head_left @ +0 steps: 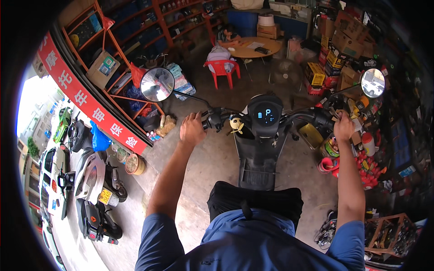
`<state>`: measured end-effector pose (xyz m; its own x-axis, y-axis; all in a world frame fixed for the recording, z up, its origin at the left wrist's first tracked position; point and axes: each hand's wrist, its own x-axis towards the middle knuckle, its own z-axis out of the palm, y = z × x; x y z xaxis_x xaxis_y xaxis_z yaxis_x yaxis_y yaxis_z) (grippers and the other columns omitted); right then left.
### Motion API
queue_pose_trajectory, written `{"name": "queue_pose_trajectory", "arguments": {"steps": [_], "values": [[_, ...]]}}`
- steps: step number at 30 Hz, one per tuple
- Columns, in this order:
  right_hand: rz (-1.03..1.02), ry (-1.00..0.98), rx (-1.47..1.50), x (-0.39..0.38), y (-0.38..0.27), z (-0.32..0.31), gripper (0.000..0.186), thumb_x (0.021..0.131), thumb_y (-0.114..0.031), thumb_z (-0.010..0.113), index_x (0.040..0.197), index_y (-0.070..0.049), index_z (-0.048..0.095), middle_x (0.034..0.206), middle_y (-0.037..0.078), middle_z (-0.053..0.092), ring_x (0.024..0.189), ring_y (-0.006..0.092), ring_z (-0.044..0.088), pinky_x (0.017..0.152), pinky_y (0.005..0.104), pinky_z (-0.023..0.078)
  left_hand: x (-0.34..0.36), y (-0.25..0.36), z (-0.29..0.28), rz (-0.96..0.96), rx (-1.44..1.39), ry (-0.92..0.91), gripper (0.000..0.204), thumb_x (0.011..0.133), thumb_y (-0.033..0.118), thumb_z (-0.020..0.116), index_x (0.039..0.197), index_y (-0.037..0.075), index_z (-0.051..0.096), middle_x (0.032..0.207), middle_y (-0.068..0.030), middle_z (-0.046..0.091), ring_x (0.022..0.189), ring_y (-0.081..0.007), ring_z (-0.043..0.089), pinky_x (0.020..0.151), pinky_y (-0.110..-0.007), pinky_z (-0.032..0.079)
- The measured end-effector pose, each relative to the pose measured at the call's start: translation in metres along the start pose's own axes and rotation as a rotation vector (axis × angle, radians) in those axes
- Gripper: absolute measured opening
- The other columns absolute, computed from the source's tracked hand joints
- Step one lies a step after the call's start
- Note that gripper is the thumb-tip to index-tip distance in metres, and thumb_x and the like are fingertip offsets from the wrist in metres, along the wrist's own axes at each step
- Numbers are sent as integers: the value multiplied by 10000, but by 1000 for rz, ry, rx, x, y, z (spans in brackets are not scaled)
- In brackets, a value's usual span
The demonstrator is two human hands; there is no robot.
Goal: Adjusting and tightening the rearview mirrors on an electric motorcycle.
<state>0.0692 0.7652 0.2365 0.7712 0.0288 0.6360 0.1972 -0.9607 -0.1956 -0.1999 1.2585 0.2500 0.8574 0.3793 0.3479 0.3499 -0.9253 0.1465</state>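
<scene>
An electric scooter stands in front of me, its dark dashboard lit with blue-white figures. My left hand is closed round the outer end of the left handlebar grip. On the other side, my right hand wraps the outer end of the right handlebar grip. Both arms stretch forward. A round left mirror and a smaller-looking right mirror rise beyond the hands. From the left of the dashboard hangs a small pale-yellow toy. Below it runs the black footboard.
Ahead, a person sits at a round wooden table near a red plastic chair. Stacked boxes and red bottles crowd the right. Orange shelves line the back. Parked scooters stand outside, left.
</scene>
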Motion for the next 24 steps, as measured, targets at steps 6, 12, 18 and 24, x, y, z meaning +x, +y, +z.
{"name": "queue_pose_trajectory", "arguments": {"steps": [6, 12, 18, 24], "values": [[4, -10, 33, -10, 3, -2, 157, 911, -208, 554, 956, -92, 649, 904, 175, 689, 893, 366, 648, 800, 492, 443, 8, -6, -4, 53, 56, -36, 537, 701, 164, 732, 1190, 15, 569, 1154, -178, 596, 1138, -348, 559, 1014, -421, 435], [30, -29, 29, -16, -4, -11, 146, 924, -193, 535, 945, -76, 619, 892, 169, 672, 892, 373, 626, 797, 493, 438, 12, 0, -7, -4, 94, -48, 447, 700, 166, 724, 1099, 23, 581, 1118, -166, 589, 1138, -328, 549, 991, -413, 449], [-8, 10, 27, -17, 2, -7, 160, 934, -204, 528, 957, -71, 613, 917, 160, 672, 910, 373, 623, 798, 501, 439, 14, 0, -4, 5, 166, -40, 430, 699, 155, 719, 1087, 32, 582, 1105, -159, 590, 1139, -322, 544, 961, -416, 460], [30, -23, 35, -20, -5, -16, 159, 934, -197, 530, 966, -66, 615, 916, 166, 672, 890, 379, 621, 788, 496, 446, 10, -4, -1, 60, 17, 71, 470, 693, 151, 733, 1120, 31, 578, 1139, -163, 593, 1138, -331, 551, 996, -414, 444]]}}
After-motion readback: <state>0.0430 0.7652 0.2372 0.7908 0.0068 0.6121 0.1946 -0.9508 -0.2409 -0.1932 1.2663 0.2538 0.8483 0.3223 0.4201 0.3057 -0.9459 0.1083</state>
